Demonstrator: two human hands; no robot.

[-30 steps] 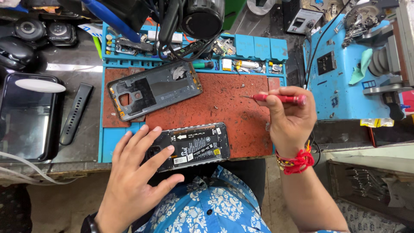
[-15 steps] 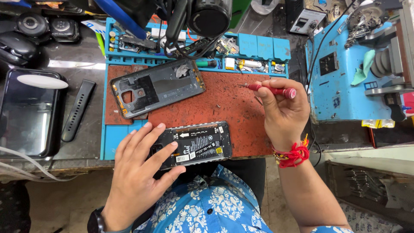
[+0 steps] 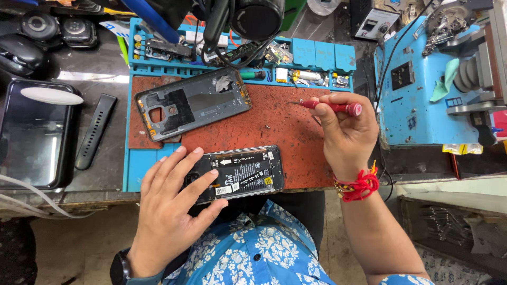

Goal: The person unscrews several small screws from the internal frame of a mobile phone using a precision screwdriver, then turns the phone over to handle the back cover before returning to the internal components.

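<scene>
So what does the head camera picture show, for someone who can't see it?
A person's left hand presses on an opened phone on a red mat, while the right hand holds a red screwdriver. The phone's grey back cover lies nearby.

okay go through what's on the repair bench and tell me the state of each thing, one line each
Phone: back off, battery and insides exposed, lying flat at the mat's near edge.
Back cover: detached, inner side up, lying on the mat.
Left hand: fingers spread, pressing on the phone's left end.
Right hand: closed around the screwdriver.
Screwdriver: red, held roughly level above the mat, tip pointing left.
Dark tablet: screen off, lying flat.
Watch strap: loose, lying flat.
</scene>
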